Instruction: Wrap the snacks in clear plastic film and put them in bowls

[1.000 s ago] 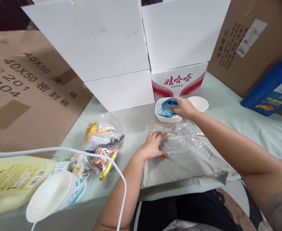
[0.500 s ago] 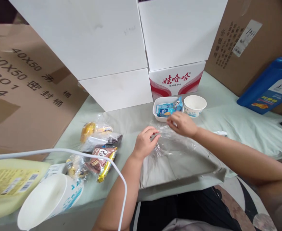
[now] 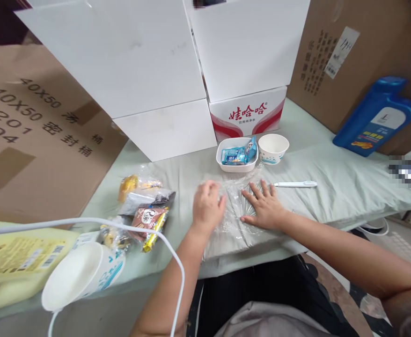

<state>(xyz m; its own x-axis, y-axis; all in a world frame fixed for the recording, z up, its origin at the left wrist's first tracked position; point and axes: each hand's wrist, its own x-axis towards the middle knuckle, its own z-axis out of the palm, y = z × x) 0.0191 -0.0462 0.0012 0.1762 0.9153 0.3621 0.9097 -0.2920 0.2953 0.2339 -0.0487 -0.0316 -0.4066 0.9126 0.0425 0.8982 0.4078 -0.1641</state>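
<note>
A thin clear plastic bag or film lies spread on the cloth in front of me. My right hand presses flat on it, fingers spread wide. Over its left side is my left hand, fingers loosely bent, thumb apart and slightly blurred; I see nothing held in it. Just beyond the film stands a white tub of blue-wrapped snack packets, beside a white paper bowl. A slim white pen-shaped tool rests to the right of my right hand.
Wrapped snacks lie at left, near a tilted paper bowl and a yellow jug. A white cable crosses the left foreground. White boxes stand behind; a blue bottle leans at right by a cardboard box.
My right hand has come down from near the tub and spread flat on the film. The film is lower and flatter. My left hand stays nearby, its fingers now more raised.
</note>
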